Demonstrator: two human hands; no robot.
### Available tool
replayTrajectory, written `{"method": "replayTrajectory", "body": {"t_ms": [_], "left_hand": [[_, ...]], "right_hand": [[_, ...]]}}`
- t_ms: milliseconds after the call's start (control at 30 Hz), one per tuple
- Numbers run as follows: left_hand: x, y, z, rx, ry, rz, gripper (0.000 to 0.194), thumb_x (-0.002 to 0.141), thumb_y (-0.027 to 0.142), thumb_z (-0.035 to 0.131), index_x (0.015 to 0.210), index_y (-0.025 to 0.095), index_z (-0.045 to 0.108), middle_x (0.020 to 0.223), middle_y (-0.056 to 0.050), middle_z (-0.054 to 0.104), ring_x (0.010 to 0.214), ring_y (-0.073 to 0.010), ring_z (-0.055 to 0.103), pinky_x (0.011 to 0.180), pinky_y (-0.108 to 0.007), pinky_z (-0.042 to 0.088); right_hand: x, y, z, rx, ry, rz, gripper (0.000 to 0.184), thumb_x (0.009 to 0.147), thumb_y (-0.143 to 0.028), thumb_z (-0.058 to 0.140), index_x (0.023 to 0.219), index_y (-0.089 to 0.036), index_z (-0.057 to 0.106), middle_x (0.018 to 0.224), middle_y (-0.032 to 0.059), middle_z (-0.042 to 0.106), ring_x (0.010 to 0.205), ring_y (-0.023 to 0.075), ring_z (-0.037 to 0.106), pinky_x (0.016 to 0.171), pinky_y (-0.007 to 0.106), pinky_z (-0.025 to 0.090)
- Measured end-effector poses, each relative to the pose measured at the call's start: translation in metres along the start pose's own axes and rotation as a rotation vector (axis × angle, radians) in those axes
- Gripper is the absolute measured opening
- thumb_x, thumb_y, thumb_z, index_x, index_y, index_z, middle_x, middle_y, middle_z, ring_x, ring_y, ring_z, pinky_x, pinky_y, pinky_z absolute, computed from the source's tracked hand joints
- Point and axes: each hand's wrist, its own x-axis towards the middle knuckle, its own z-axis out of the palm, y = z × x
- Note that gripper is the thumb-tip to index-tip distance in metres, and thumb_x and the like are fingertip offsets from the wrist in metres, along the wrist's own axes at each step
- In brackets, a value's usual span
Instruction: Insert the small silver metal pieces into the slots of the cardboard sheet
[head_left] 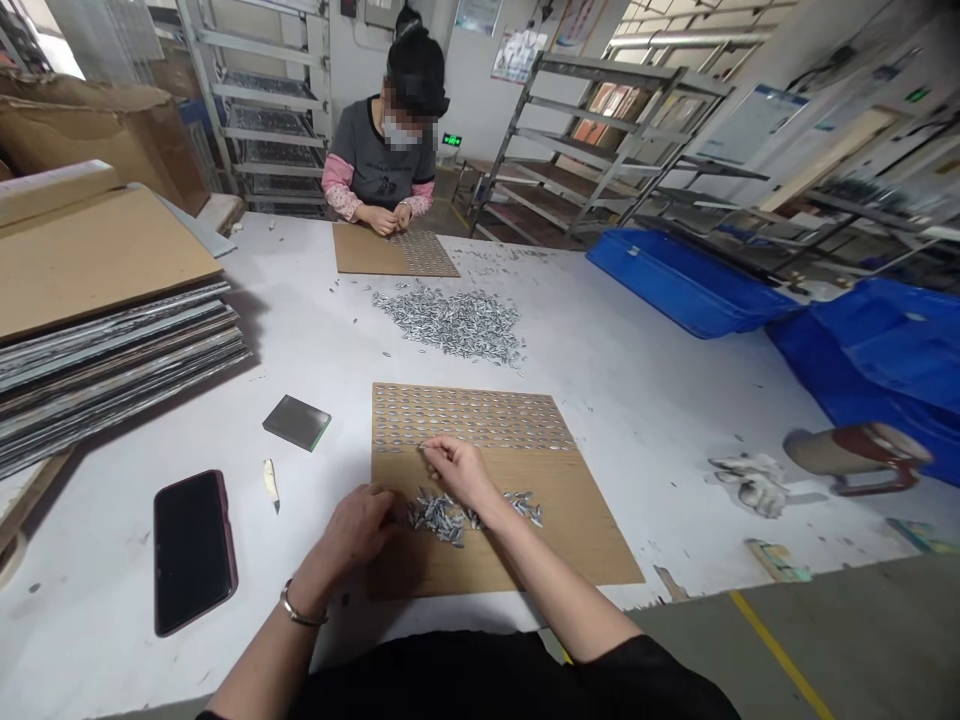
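Observation:
A brown board (pixel 510 560) lies before me, its far part covered with neat rows of small silvery spindle-shaped metal pieces (pixel 472 415). My right hand (pixel 459 470) is over the board, thumb and forefinger pinching one such piece (pixel 423 447) at the near left end of the rows. A loose heap of the same pieces (pixel 439 517) lies on the board, partly hidden under my right forearm. At the board's left edge, beside this heap, my left hand (pixel 362 522) is closed with its fingers curled inward; whatever its fingertips hold is hidden.
Further off is a larger heap of pieces (pixel 457 320); behind it a co-worker (pixel 386 165) handles another board (pixel 367 250). To the left are a phone (pixel 193 550), small knife (pixel 270 482), dark block (pixel 297 422) and stacked boards (pixel 112 260). Gloves (pixel 750 482), a mug (pixel 847 450) and blue bins (pixel 682 280) stand right.

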Motion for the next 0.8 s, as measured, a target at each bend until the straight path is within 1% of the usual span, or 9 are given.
{"method": "replayTrajectory", "body": {"t_ms": [100, 200, 333, 433, 500, 600, 700, 733, 800], "left_hand": [[-0.001, 0.004, 0.004, 0.123, -0.038, 0.004, 0.009, 0.082, 0.011, 0.062, 0.083, 0.02, 0.064, 0.092, -0.007, 0.067, 0.093, -0.0248, 0.063, 0.078, -0.034, 0.046], [-0.001, 0.003, 0.01, 0.134, 0.008, 0.017, 0.01, 0.087, 0.011, 0.056, 0.082, 0.02, 0.059, 0.092, -0.008, 0.066, 0.091, -0.0241, 0.062, 0.08, -0.035, 0.047], [-0.001, -0.002, 0.014, 0.041, 0.133, 0.006, 0.011, 0.09, 0.014, 0.051, 0.082, 0.021, 0.055, 0.091, -0.007, 0.065, 0.086, -0.0221, 0.061, 0.077, -0.034, 0.047], [0.0, -0.004, 0.013, -0.099, 0.231, -0.019, 0.012, 0.092, 0.018, 0.046, 0.085, 0.022, 0.055, 0.087, -0.005, 0.065, 0.081, -0.0209, 0.061, 0.073, -0.033, 0.047], [0.001, -0.004, 0.01, -0.203, 0.289, -0.035, 0.012, 0.093, 0.022, 0.047, 0.084, 0.022, 0.056, 0.08, -0.003, 0.065, 0.074, -0.0195, 0.06, 0.068, -0.031, 0.046], [0.003, -0.001, 0.006, -0.331, 0.345, -0.054, 0.013, 0.089, 0.025, 0.052, 0.078, 0.021, 0.057, 0.07, 0.0, 0.062, 0.065, -0.0167, 0.056, 0.062, -0.028, 0.043], [0.004, 0.0, 0.004, -0.447, 0.402, -0.06, 0.012, 0.086, 0.026, 0.058, 0.077, 0.02, 0.061, 0.067, 0.002, 0.062, 0.062, -0.0142, 0.053, 0.061, -0.026, 0.042], [0.005, 0.0, 0.004, -0.478, 0.425, -0.057, 0.011, 0.085, 0.026, 0.059, 0.077, 0.02, 0.062, 0.068, 0.002, 0.062, 0.062, -0.0137, 0.054, 0.06, -0.025, 0.042], [0.007, 0.0, 0.007, -0.513, 0.459, -0.045, 0.008, 0.083, 0.025, 0.06, 0.078, 0.019, 0.063, 0.07, 0.001, 0.064, 0.063, -0.0135, 0.055, 0.061, -0.025, 0.043]], "right_hand": [[0.004, 0.004, 0.008, -0.229, 0.004, -0.033, 0.026, 0.084, -0.04, 0.057, 0.081, -0.018, 0.07, 0.058, -0.0009, 0.064, 0.052, 0.0132, 0.057, 0.052, 0.022, 0.043], [0.007, 0.0, 0.019, -0.382, 0.059, -0.042, 0.019, 0.082, -0.029, 0.056, 0.071, -0.019, 0.069, 0.059, -0.0003, 0.065, 0.056, 0.014, 0.058, 0.056, 0.022, 0.04], [0.012, -0.006, 0.023, -0.497, 0.043, -0.07, 0.021, 0.084, -0.025, 0.055, 0.068, -0.02, 0.068, 0.06, -0.0008, 0.065, 0.058, 0.0148, 0.058, 0.059, 0.022, 0.039], [0.015, -0.005, 0.023, -0.57, 0.024, -0.086, 0.022, 0.086, -0.023, 0.053, 0.07, -0.02, 0.067, 0.062, 0.0004, 0.066, 0.061, 0.0157, 0.059, 0.062, 0.023, 0.038], [0.019, -0.003, 0.024, -0.604, 0.027, -0.082, 0.019, 0.085, -0.02, 0.054, 0.07, -0.02, 0.066, 0.065, 0.0015, 0.068, 0.064, 0.0166, 0.061, 0.064, 0.024, 0.039], [0.023, -0.001, 0.026, -0.592, 0.074, -0.057, 0.009, 0.08, -0.015, 0.057, 0.08, -0.02, 0.065, 0.066, 0.001, 0.067, 0.064, 0.0171, 0.061, 0.065, 0.025, 0.04], [0.017, -0.005, 0.025, -0.474, 0.146, -0.07, 0.02, 0.079, -0.017, 0.059, 0.099, -0.019, 0.062, 0.062, -0.0022, 0.063, 0.061, 0.0172, 0.059, 0.065, 0.026, 0.042], [0.011, -0.008, 0.024, -0.403, 0.138, -0.079, 0.019, 0.081, -0.021, 0.059, 0.1, -0.019, 0.061, 0.061, -0.0029, 0.062, 0.059, 0.0168, 0.059, 0.064, 0.027, 0.044], [-0.006, -0.015, 0.022, -0.232, 0.034, -0.057, 0.015, 0.086, -0.032, 0.057, 0.094, -0.02, 0.062, 0.061, -0.0031, 0.061, 0.054, 0.0155, 0.058, 0.059, 0.026, 0.046]]}}
